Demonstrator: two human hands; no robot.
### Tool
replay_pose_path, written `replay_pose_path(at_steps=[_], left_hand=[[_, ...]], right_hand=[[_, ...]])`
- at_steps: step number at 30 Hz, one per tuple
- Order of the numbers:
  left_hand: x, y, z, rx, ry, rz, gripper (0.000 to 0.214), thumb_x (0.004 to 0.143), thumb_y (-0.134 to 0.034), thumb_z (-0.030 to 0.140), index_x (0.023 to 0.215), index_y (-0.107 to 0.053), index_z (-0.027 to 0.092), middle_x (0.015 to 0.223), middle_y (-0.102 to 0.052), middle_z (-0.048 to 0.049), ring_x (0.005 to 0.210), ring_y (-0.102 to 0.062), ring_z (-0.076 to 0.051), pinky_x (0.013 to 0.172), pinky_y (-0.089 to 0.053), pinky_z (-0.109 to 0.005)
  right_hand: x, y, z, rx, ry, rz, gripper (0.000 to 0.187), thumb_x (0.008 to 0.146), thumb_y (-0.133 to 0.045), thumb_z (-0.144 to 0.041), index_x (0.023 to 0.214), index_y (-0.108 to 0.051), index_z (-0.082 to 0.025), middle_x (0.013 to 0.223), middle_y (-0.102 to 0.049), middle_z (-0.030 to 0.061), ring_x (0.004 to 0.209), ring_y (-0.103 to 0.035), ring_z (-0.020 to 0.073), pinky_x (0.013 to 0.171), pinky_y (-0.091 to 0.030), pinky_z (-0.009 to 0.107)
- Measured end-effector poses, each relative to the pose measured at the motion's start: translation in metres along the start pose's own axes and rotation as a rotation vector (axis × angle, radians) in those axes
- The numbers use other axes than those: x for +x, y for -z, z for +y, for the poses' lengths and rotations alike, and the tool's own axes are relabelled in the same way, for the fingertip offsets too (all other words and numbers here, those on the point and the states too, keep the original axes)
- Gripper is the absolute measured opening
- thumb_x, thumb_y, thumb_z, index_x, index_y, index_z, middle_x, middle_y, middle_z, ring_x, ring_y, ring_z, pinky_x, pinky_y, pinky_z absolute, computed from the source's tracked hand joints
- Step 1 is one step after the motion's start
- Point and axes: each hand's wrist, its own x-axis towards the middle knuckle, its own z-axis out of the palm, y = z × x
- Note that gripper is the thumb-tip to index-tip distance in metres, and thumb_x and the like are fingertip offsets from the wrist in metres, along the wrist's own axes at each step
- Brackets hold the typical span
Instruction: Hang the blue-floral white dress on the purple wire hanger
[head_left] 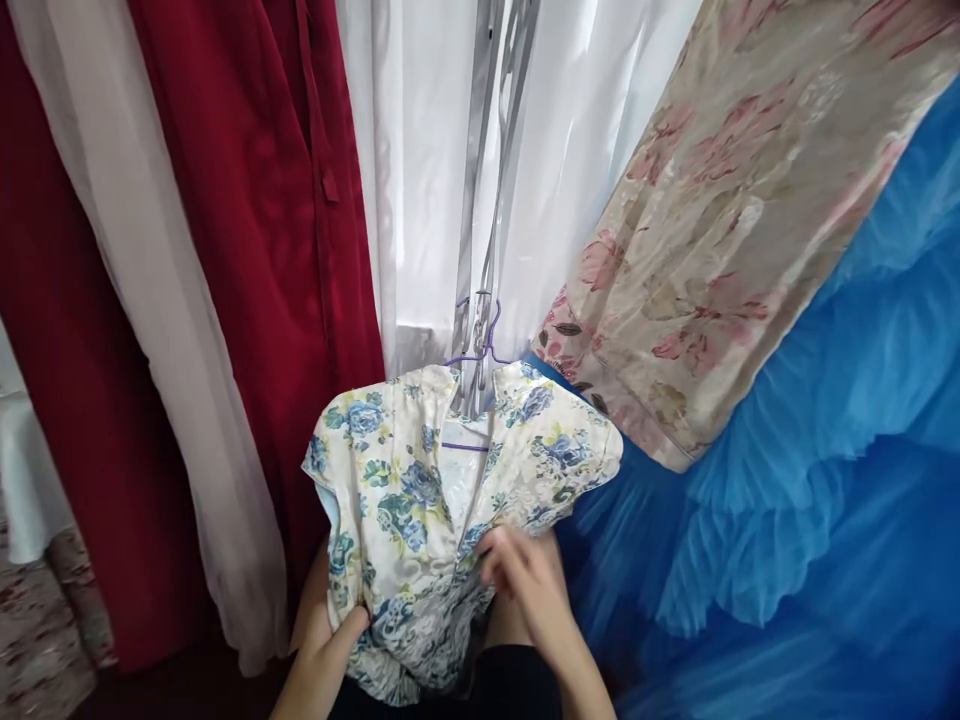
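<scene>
A white floral dress [412, 490] with blue roses and cap sleeves lies across my lap, its neckline open in a deep V. Inside it is a purple wire hanger [491, 335], whose hook and shoulders show above the collar. My left hand [330, 645] grips the dress's left side, with the thumb on top of the fabric. Over the front of the dress, just below the V, my right hand [517, 565] is bent inward; its fingers are smeared by motion, and whether they pinch the cloth is unclear.
Dark red drapes [247, 200] and a pale drape [142, 250] hang at the left. White curtains [420, 150] with grey ribbons [480, 130] hang behind. At the right hang a beige floral garment [697, 250] and a ruffled blue tulle gown [810, 480], close to my right arm.
</scene>
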Motion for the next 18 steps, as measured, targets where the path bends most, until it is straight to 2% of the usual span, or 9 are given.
replay_pose_path(at_steps=[1,2,5,9,12,14,15,16,18], left_hand=[[-0.004,0.0,0.004,0.012,-0.008,-0.008,0.057,0.058,-0.08,0.053,0.112,-0.075,0.037,0.11,-0.077,-0.0052,0.127,-0.058,-0.043,0.101,-0.053,-0.052],[-0.008,-0.001,0.006,0.022,-0.022,-0.024,0.055,0.059,-0.079,0.053,0.111,-0.075,0.034,0.109,-0.077,-0.0055,0.129,-0.057,-0.042,0.106,-0.05,-0.052],[-0.021,-0.004,0.008,0.075,-0.017,-0.067,0.05,0.062,-0.078,0.047,0.108,-0.075,0.028,0.106,-0.077,-0.007,0.129,-0.057,-0.041,0.114,-0.041,-0.052],[-0.021,-0.008,-0.002,0.095,0.059,-0.002,0.04,0.063,-0.08,0.042,0.1,-0.072,0.029,0.097,-0.076,-0.0076,0.114,-0.065,-0.043,0.106,-0.047,-0.057],[-0.012,-0.011,-0.004,0.001,-0.145,0.141,0.037,0.068,-0.078,0.043,0.101,-0.065,0.032,0.1,-0.072,-0.0042,0.108,-0.067,-0.036,0.096,-0.054,-0.048],[-0.009,-0.017,-0.002,0.041,-0.278,0.217,0.033,0.07,-0.077,0.043,0.098,-0.061,0.033,0.098,-0.068,-0.0021,0.102,-0.066,-0.031,0.089,-0.055,-0.041],[-0.01,-0.022,0.0,0.104,-0.321,0.194,0.029,0.071,-0.077,0.043,0.094,-0.061,0.033,0.094,-0.066,-0.002,0.097,-0.066,-0.03,0.086,-0.055,-0.039],[-0.012,-0.029,0.002,0.178,-0.352,0.116,0.025,0.073,-0.076,0.043,0.091,-0.062,0.032,0.091,-0.066,-0.0024,0.092,-0.065,-0.029,0.082,-0.055,-0.037],[-0.017,-0.049,0.005,0.311,-0.404,-0.129,0.02,0.077,-0.073,0.04,0.092,-0.064,0.029,0.089,-0.067,-0.0042,0.087,-0.066,-0.028,0.077,-0.054,-0.036]], right_hand=[[-0.001,-0.012,0.004,-0.018,-0.051,-0.107,0.041,0.1,-0.046,-0.055,0.08,-0.057,-0.021,0.067,-0.061,0.0015,0.064,-0.052,0.0185,0.063,-0.037,0.029],[-0.001,-0.022,0.007,-0.022,-0.076,-0.136,0.043,0.099,-0.047,-0.057,0.079,-0.056,-0.02,0.066,-0.061,0.0009,0.064,-0.052,0.0179,0.063,-0.037,0.029],[0.002,-0.033,0.008,0.029,-0.096,-0.107,0.043,0.096,-0.052,-0.058,0.076,-0.053,-0.021,0.061,-0.058,-0.0013,0.059,-0.048,0.0158,0.06,-0.034,0.028],[-0.003,-0.011,0.008,0.082,-0.091,-0.062,0.041,0.095,-0.056,-0.054,0.071,-0.051,-0.021,0.057,-0.054,-0.0024,0.056,-0.045,0.0145,0.059,-0.033,0.028],[-0.01,0.012,0.009,0.061,-0.093,0.005,0.041,0.092,-0.059,-0.052,0.067,-0.049,-0.021,0.053,-0.051,-0.0033,0.052,-0.044,0.0134,0.056,-0.031,0.027],[-0.013,0.02,0.008,0.037,-0.101,0.025,0.04,0.091,-0.061,-0.05,0.066,-0.049,-0.021,0.051,-0.051,-0.0034,0.049,-0.044,0.0128,0.054,-0.03,0.027],[-0.013,0.022,0.007,0.024,-0.108,0.033,0.039,0.091,-0.061,-0.049,0.066,-0.049,-0.021,0.05,-0.052,-0.0033,0.048,-0.043,0.0124,0.053,-0.029,0.026],[-0.013,0.022,0.005,0.01,-0.117,0.038,0.039,0.09,-0.061,-0.048,0.065,-0.049,-0.02,0.049,-0.052,-0.0032,0.047,-0.043,0.0118,0.052,-0.029,0.026],[-0.012,0.019,0.0,-0.005,-0.141,0.031,0.039,0.089,-0.063,-0.047,0.063,-0.05,-0.02,0.047,-0.052,-0.0033,0.045,-0.041,0.0104,0.05,-0.028,0.024]])
